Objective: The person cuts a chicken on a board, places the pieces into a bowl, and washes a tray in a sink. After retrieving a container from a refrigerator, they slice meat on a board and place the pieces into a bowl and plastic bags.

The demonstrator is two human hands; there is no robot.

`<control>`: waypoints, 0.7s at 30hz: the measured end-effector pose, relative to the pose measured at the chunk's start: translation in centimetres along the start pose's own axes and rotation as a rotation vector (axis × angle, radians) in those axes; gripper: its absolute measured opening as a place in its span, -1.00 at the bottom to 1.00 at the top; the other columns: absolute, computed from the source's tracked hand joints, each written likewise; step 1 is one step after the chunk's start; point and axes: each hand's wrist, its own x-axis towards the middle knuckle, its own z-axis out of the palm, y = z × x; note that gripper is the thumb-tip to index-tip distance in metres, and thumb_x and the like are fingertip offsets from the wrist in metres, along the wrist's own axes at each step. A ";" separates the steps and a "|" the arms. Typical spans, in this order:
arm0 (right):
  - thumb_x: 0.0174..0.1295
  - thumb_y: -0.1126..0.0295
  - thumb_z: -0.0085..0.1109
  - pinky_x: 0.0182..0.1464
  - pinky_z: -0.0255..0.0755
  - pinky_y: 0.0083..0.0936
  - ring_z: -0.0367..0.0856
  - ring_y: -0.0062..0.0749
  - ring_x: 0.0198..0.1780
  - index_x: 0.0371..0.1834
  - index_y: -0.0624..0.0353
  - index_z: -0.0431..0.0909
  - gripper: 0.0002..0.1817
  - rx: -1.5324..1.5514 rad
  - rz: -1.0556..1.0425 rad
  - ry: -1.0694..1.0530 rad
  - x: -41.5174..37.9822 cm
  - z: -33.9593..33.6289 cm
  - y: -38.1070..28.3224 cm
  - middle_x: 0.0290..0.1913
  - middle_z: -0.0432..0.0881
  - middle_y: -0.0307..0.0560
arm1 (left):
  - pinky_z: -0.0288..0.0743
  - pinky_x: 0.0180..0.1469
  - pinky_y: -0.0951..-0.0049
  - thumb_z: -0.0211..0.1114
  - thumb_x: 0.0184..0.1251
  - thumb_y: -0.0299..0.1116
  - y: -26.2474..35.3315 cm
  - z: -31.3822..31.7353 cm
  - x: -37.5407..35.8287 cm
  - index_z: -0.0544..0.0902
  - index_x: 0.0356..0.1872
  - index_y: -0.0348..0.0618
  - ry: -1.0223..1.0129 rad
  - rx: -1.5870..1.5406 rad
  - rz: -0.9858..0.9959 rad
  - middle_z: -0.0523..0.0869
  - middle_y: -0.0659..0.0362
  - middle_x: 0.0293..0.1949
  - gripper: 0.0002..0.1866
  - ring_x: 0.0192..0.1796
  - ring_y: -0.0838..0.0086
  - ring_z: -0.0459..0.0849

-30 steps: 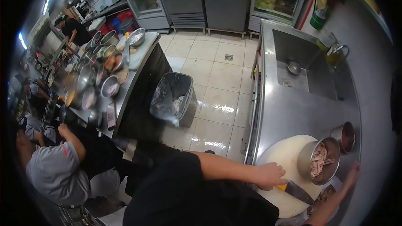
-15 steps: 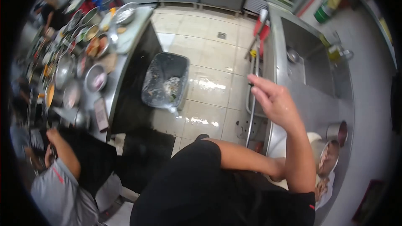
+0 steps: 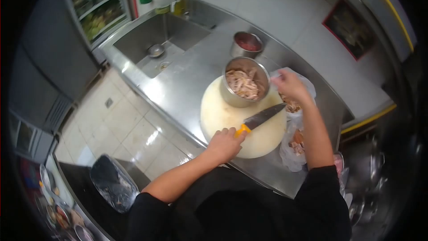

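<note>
- I see the left hand [image 3: 223,145] with its fingers closed around the yellow handle of a knife [image 3: 264,117], at the front edge of the round cutting board [image 3: 214,111].
- The blade slants across the board, its tip close to the right edge.
- The right hand [image 3: 290,85] hangs just beside the right rim of a steel pot [image 3: 235,99]; from here I cannot tell whether its blurred fingers pinch anything or touch the rim.
- The pot stands on the back part of the board and holds pale meat strips [image 3: 243,84].
- I judge the step in hand to be a reach around the pot and the meat bags, with the knife held low.
- To my reading, the next move calls for a still blade and a right wrist well off its tip.
- 2 plastic bags [image 3: 292,163] of meat crowd the board's right and back-right edges, so I count that side as tight.
- 1 smaller pot [image 3: 243,53] stands behind, near the back edge of the steel tabletop [image 3: 191,91].
- The roomiest side, I think, is the steel between the board's left edge and the sink [image 3: 137,43] at the tabletop's left end.
</note>
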 end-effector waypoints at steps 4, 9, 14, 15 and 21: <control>0.33 0.21 0.13 -0.20 0.64 -0.33 0.77 -0.17 -0.29 0.21 0.49 0.37 -0.43 0.497 0.267 -0.158 -0.5 5.1 -0.2 -0.13 0.69 0.23 | 0.54 -0.05 0.13 0.32 0.20 -0.27 1.1 1.6 2.1 0.49 0.29 0.09 0.138 0.061 0.005 0.59 0.01 -0.08 -0.43 -0.07 0.09 0.61; 0.30 0.31 0.12 -0.28 0.60 -0.41 0.74 -0.31 -0.33 0.17 0.37 0.45 -0.55 0.943 0.171 -0.169 -1.6 4.6 3.9 -0.21 0.72 0.06 | 0.56 -0.06 0.17 0.31 0.14 -0.41 1.8 2.7 3.7 0.53 0.25 0.02 0.042 0.110 -0.062 0.61 -0.02 -0.15 -0.44 -0.09 0.05 0.61; 0.25 0.27 0.19 -0.10 0.57 -0.27 0.74 -0.20 -0.17 -0.09 0.23 0.66 -0.71 0.200 0.228 0.139 1.8 -0.4 20.6 -0.13 0.73 0.02 | 0.55 -0.06 0.06 0.25 0.16 -0.47 4.2 0.4 2.5 0.52 0.19 -0.09 -0.039 0.020 -0.302 0.63 -0.11 -0.21 -0.51 -0.15 -0.05 0.64; 0.24 0.25 0.19 -0.05 0.55 -0.26 0.72 -0.14 -0.11 -0.05 0.22 0.65 -0.68 0.079 0.236 0.063 2.2 -1.2 23.4 -0.11 0.72 0.06 | 0.55 -0.06 0.04 0.24 0.18 -0.46 5.0 0.0 2.4 0.51 0.17 -0.11 -0.063 -0.005 -0.363 0.63 -0.13 -0.21 -0.53 -0.16 -0.07 0.65; 0.16 0.08 0.28 0.15 0.47 -0.23 0.63 0.03 0.09 0.08 0.27 0.58 -0.46 -0.083 0.144 0.118 7.6 4.1 32.9 0.04 0.66 0.19 | 0.55 -0.14 0.01 0.22 0.35 -0.30 6.8 0.7 3.4 0.48 0.15 -0.10 -0.030 -0.080 -0.412 0.65 -0.14 -0.24 -0.63 -0.20 -0.11 0.66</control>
